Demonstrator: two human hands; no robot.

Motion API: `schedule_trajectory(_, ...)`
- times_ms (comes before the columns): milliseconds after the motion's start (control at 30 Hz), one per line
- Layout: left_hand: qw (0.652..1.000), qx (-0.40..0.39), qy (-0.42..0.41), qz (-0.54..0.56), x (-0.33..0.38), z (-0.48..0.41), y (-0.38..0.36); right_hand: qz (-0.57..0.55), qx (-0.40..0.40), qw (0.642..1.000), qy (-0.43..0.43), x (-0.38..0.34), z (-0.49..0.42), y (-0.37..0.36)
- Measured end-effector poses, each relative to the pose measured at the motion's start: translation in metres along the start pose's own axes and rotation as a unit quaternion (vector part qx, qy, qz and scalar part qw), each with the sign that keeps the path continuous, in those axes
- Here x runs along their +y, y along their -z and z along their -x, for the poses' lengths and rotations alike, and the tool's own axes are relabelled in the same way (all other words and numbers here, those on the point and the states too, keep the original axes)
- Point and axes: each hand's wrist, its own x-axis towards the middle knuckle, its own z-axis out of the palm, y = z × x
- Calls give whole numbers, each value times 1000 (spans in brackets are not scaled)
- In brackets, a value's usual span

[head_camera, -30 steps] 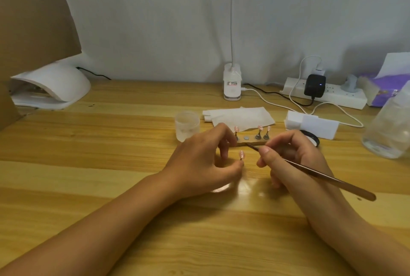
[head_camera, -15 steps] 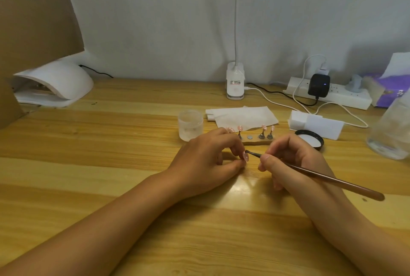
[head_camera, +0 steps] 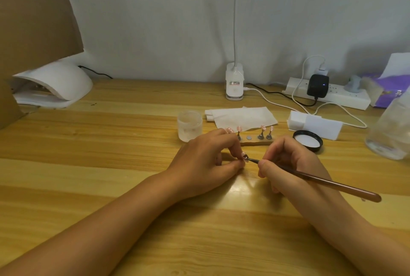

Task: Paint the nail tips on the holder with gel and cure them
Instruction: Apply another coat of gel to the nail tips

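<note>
Between the two hands, the left hand (head_camera: 206, 160) pinches a nail tip (head_camera: 243, 155) in its grip, and the right hand (head_camera: 288, 162) clasps the brush (head_camera: 321, 179), bristles touching that tip — just behind, the wooden holder (head_camera: 253, 142) stands on the counter (head_camera: 111, 153).

Brown brush (head_camera: 321, 181), pink nail tips (head_camera: 263, 127), purple tissue pack (head_camera: 390, 96)

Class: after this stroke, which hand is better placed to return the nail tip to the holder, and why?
Left. The left hand already pinches the nail tip, just in front of the holder. The right hand is busy gripping the brush.
</note>
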Motion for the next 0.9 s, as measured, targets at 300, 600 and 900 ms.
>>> schedule_trajectory(300,1000,-6,-3,7,-1,0,1,-29,32,999,5,-3,3,0)
schedule_trajectory(600,1000,-1,-2,-1,-1,0,0,25,3,1000,16,-1,1,-2)
schedule_trajectory(900,1000,4,-9,7,-1,0,0,33,-3,999,11,-5,2,-1)
